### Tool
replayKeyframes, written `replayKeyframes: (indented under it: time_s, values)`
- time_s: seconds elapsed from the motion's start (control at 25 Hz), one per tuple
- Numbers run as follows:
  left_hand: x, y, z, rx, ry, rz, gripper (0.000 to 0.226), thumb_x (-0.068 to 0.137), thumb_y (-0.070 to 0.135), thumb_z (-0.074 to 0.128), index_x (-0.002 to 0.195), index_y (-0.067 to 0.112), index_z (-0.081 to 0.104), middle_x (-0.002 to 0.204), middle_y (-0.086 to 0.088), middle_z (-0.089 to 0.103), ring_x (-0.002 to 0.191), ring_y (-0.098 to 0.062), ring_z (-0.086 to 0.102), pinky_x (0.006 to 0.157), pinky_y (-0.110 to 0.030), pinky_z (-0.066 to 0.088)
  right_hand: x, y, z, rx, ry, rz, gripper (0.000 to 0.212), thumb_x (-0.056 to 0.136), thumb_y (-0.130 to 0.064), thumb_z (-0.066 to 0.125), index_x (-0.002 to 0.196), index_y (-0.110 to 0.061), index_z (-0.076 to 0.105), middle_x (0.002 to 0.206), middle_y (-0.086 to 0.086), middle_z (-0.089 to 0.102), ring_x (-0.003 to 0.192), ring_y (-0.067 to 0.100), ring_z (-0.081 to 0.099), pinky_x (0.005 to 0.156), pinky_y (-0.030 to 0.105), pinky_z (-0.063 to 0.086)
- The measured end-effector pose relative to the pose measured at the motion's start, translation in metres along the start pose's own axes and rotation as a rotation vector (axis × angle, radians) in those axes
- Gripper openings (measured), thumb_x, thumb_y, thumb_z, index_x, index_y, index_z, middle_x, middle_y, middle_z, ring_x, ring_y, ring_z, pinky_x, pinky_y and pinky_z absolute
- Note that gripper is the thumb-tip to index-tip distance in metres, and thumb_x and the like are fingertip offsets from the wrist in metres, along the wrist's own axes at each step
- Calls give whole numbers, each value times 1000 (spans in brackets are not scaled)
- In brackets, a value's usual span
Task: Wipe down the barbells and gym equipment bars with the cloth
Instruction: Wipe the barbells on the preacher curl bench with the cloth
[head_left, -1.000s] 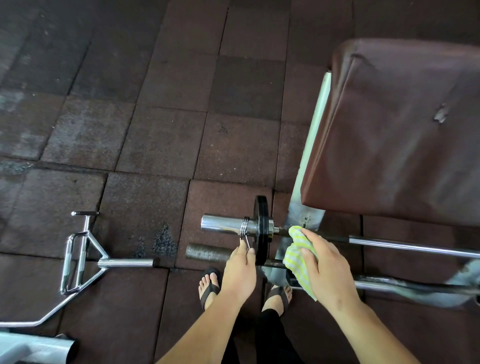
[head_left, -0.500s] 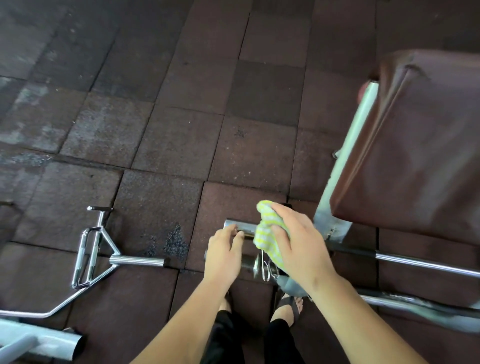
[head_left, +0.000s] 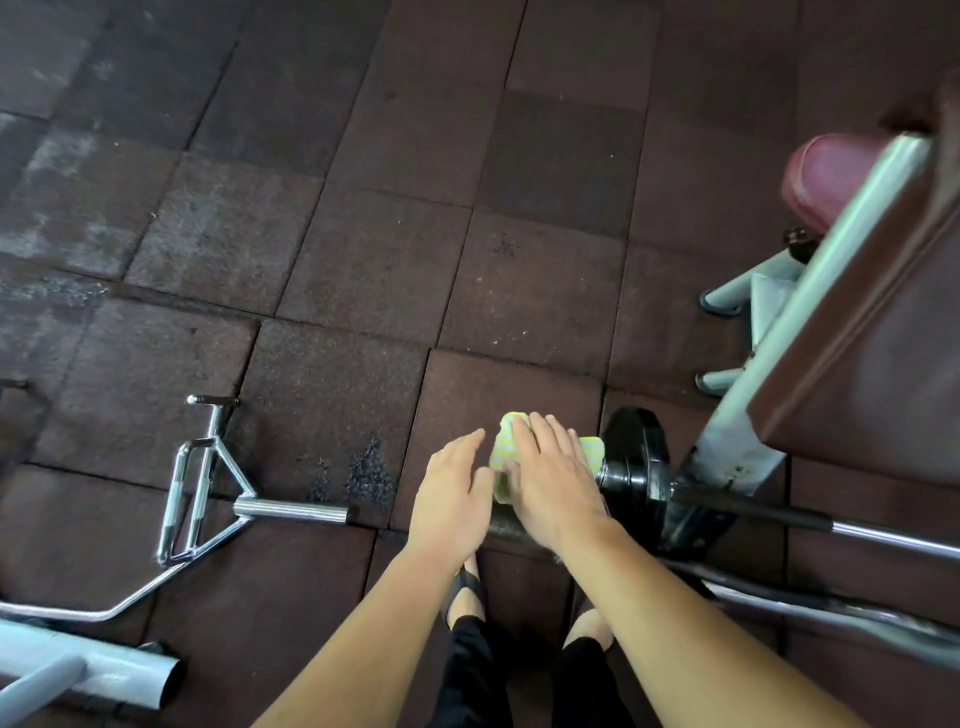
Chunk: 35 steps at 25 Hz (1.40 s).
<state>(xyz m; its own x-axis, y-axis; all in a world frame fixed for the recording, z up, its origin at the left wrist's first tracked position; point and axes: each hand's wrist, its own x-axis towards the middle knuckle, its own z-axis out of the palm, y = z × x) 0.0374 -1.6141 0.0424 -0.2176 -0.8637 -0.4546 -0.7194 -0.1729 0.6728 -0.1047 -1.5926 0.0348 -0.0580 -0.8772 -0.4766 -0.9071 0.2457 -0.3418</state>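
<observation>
While you stoop over the dark red rubber-tiled floor (head_left: 363, 270), your yellow-and-white striped cloth (head_left: 503, 451) lies bunched over the sleeve end of the black-and-chrome barbell (head_left: 779, 517), just left of its black round weight plate (head_left: 636, 467). Only two patches of the cloth show, one at your fingertips and one beside the plate; the rest is hidden under your right hand (head_left: 553, 483). That hand lies palm down on the cloth, its fingers (head_left: 540, 431) nearly straight and close together, pressing rather than clenching. Your left hand (head_left: 452, 493) rests just beside it on the bar's outer end, fingers extended and slightly spread, the thumb touching the cloth's edge; whether it grips the bar you cannot tell from this angle. To the right the barbell's shaft runs under a maroon padded bench on a pale grey steel frame (head_left: 810, 291). To the left, well apart, a chrome triangular-handled bar (head_left: 208, 483) lies on the floor.
</observation>
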Motion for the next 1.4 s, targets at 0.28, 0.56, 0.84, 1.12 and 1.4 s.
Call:
replayKeyframes:
  time_s: [0.28,0.56,0.84,1.12,1.4]
  values:
    - [4,-5,1,-54,-137,-3,56,97,17,43,153,22,36,156,5,40,145,-8,29,112,-16,19,-15,25,-4,-156,-72,95,77,103,-37,44,160,-17,-4,168,6,8,156,27,6,127,46,5]
    - [2,-4,1,-22,-127,12,57,96,12,43,152,19,39,154,2,43,144,-11,32,111,-18,21,10,-1,-4,-140,-99,-24,80,91,-41,54,156,-18,14,153,8,32,141,32,32,119,47,25]
    - [-4,-5,2,-27,-133,-15,56,98,14,40,153,21,36,155,5,41,145,-10,29,114,-21,21,31,31,-38,-153,-373,154,54,98,-44,37,142,-12,39,142,14,47,129,35,45,106,46,38]
    - [-9,-16,-1,-33,-95,-41,55,97,12,41,151,23,40,153,7,44,144,-9,32,116,-26,26,-6,17,-2,-177,-56,-54,75,102,-45,41,160,-23,-2,168,7,10,153,30,13,124,46,16]
    - [-15,-25,-6,-48,-70,-37,55,96,10,41,150,23,41,152,8,45,143,-7,33,114,-22,25,-16,10,14,-227,68,63,90,93,-16,56,160,-26,-4,166,13,12,152,37,14,123,55,13]
